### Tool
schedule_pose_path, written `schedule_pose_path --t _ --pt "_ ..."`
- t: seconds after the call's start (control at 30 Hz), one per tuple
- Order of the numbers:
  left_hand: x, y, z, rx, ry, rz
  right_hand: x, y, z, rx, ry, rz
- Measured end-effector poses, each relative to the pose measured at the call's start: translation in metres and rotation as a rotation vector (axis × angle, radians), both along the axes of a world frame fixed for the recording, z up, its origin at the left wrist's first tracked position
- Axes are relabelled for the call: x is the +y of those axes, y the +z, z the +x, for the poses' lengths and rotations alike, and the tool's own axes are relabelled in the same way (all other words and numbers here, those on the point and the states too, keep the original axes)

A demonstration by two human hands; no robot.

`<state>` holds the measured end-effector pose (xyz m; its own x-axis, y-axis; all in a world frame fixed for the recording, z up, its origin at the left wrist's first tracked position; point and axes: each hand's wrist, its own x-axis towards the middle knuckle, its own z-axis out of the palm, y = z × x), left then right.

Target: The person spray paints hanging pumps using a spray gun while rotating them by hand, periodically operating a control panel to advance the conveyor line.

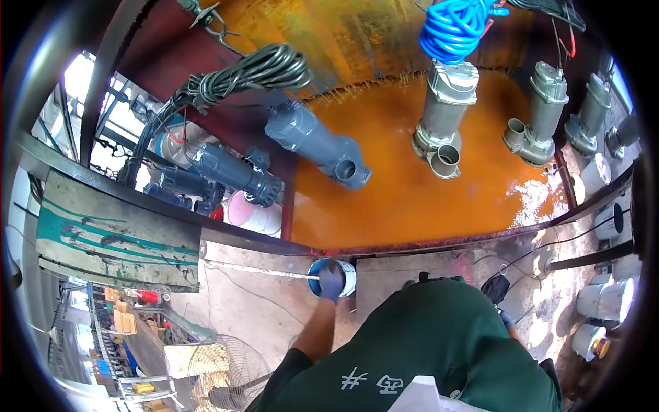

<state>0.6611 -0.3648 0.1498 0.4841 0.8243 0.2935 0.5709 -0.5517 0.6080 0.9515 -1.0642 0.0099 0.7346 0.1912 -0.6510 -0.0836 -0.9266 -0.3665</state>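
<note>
My left hand [332, 280], in a dark blue-grey glove, is over the mouth of a small bucket [349, 278] with a blue inside. Its fingers point down and are blurred, so their grip does not show. A long pale pole [264, 270] runs in from the left and meets the bucket's rim beside the glove; whether the hand holds it I cannot tell. Most of my right hand [506, 318] is hidden at the right of my body, near a dark bundle [495, 289] on the floor. Its fingers cannot be made out.
A tank of orange liquid [412, 213] lies ahead behind a dark red rim [439, 239]. Above it hang grey pumps [449, 103] and a dark blue-grey pump [319, 144]. A paint-streaked board [117, 233] and a fan [230, 371] are left; white buckets [607, 299] stand right.
</note>
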Motion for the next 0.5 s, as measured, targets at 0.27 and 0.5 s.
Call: schedule_pose_path --t 0.27,0.5 --pt "0.148 0.399 0.144 -0.427 0.034 0.84 0.08 0.088 0.032 0.143 0.088 -0.077" --pt "0.22 0.534 0.189 -0.326 -0.077 1.245 0.066 0.079 0.014 0.093 -0.134 -0.057"
